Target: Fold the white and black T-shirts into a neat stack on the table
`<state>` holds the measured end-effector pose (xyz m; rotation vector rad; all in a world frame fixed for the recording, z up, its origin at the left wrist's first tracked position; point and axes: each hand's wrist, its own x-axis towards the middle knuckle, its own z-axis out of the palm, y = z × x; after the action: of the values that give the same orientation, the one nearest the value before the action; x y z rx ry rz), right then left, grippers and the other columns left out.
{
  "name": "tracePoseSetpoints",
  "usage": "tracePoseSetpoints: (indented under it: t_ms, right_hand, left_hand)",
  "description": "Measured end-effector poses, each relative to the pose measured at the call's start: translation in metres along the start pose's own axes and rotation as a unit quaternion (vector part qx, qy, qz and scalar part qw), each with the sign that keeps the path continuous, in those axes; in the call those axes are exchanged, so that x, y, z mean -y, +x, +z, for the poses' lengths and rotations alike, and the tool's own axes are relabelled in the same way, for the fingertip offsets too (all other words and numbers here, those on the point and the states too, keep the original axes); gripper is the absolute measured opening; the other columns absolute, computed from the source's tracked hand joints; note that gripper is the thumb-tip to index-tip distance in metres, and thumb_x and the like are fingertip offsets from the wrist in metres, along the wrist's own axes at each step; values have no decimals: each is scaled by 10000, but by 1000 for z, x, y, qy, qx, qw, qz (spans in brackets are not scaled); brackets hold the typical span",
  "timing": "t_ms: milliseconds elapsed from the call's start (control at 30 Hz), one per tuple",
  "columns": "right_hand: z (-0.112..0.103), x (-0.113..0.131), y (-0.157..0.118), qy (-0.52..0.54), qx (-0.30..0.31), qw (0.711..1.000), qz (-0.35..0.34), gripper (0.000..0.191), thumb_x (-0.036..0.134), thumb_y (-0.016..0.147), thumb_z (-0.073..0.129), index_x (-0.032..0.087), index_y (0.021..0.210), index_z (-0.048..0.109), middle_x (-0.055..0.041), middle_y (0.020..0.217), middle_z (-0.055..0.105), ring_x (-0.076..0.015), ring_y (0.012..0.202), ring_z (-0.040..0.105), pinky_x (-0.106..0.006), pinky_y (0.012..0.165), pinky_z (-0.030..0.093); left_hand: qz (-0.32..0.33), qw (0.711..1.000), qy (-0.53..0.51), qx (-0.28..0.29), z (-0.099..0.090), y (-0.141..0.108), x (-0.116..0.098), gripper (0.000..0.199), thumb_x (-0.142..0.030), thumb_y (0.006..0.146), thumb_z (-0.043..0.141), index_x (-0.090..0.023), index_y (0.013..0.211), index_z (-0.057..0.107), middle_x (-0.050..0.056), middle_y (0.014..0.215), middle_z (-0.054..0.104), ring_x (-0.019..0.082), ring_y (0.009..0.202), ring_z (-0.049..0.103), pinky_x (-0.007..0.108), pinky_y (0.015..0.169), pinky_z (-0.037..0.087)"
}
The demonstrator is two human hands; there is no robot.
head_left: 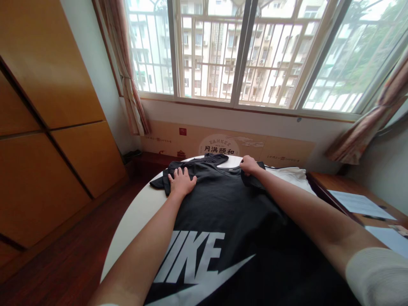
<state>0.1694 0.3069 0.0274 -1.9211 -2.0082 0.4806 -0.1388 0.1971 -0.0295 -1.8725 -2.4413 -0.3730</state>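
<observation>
A black T-shirt (219, 204) with a large white NIKE print lies spread over a round white table, its neckline toward the window. My left hand (181, 182) rests flat on its left shoulder area, fingers spread. At the right shoulder, my right hand (250, 165) is closed on the shirt's fabric, and the cloth there is lifted and bunched. More dark cloth (212, 159) shows past the collar. White cloth (290, 174) lies beyond my right forearm. The shirt's lower part runs out of the picture.
The white table's (127, 238) curved edge shows at left. Wooden cabinets (70, 170) stand on the left. To the right, a wooden desk (334, 180) holds sheets of paper (360, 204). A printed cardboard panel (188, 140) stands below the barred window, with curtains (127, 76) at the sides.
</observation>
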Motion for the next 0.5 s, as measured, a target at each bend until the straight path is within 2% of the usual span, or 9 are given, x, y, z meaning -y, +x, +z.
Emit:
tracePoseSetpoints:
  t_ms: [167,333,500]
  right_hand:
    - [2,16,6,3,18,1000,5,168,107,933,621,2,979,743,-177,652,714,-243,551,705,-293,573,587]
    - [23,12,9,-7,39,999,4,169,152,960,632,18,990,732,-148,634,705,-223,552,688,-274,574,564]
    - [42,7,13,-29,48,998,-10,176,238,967,669,73,982,728,-127,696,728,-207,610,693,-267,646,542]
  left_hand:
    - [-4,1000,6,4,-1,0,-1,833,-590,1004,354,-84,1665,328,229,1722,289,393,1608,219,663,1274,167]
    - [-5,1000,3,8,-2,-1,0,832,-586,1004,354,-86,1669,323,225,1726,280,392,1612,207,664,1275,160]
    - [-4,1000,0,3,0,-1,1,841,-598,1002,358,-83,1666,326,232,1722,286,398,1610,211,665,1276,156]
